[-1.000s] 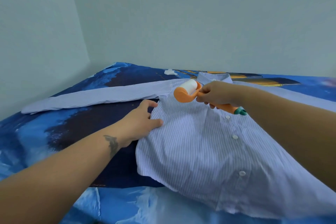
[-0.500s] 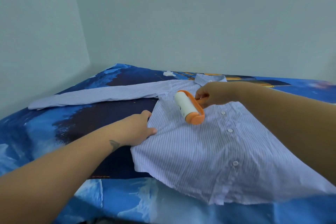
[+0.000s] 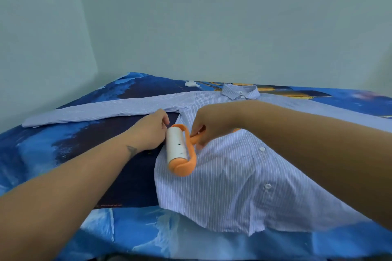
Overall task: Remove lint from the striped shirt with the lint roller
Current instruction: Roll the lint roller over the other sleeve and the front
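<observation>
A pale blue striped shirt [image 3: 229,184] lies buttoned and flat on the bed, collar at the far side, one sleeve stretched out to the left. My right hand [image 3: 209,127] grips the orange handle of the lint roller [image 3: 180,151]. Its white sticky drum carries a few dark specks and lies on the shirt's left edge. My left hand [image 3: 151,131] rests just left of the roller at the shirt's side seam below the armpit, fingers curled toward the fabric; whether they pinch it is hidden by the roller.
A blue printed bedsheet [image 3: 63,154] covers the bed, which sits in a corner of pale green walls. A small white wad [image 3: 191,83] lies near the far edge, left of the collar. The bed's near edge runs along the bottom of the view.
The roller has travelled from the shirt's chest near the collar down and left to the side edge. My left hand has shifted up along the seam toward the armpit.
</observation>
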Demonstrator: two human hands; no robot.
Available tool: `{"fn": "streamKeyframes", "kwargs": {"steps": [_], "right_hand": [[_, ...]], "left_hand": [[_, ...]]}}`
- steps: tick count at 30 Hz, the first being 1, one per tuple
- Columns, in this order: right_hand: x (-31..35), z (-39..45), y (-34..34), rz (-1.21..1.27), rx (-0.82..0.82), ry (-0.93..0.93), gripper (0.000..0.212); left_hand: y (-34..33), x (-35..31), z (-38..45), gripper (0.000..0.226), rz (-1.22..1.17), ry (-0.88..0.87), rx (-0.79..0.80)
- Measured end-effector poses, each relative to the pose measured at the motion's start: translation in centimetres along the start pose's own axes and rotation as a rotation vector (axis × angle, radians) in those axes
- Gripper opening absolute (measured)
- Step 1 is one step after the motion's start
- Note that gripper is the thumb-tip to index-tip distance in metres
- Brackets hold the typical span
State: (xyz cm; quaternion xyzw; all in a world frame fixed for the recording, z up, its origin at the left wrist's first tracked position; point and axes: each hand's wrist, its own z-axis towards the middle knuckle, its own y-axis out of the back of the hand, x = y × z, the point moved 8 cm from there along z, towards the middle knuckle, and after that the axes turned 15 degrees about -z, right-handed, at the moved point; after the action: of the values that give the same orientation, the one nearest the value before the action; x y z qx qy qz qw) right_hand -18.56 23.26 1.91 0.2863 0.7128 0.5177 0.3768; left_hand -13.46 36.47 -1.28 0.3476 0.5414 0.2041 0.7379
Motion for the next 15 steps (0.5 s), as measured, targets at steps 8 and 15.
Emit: {"fn": "streamKeyframes", "kwargs": {"steps": [8, 15], "right_hand": [[0.7, -1.0, 0.0, 0.023, 0.054, -0.012, 0.023], [-3.0, -3.9, -1.4, 0.027, 0.125, -0.104, 0.028]], "left_hand": [[-0.4, -0.5, 1.7, 0.023, -0.079, 0.103, -0.039], [-1.5, -1.3, 2.2, 0.026, 0.100, 0.124, 0.061]]}}
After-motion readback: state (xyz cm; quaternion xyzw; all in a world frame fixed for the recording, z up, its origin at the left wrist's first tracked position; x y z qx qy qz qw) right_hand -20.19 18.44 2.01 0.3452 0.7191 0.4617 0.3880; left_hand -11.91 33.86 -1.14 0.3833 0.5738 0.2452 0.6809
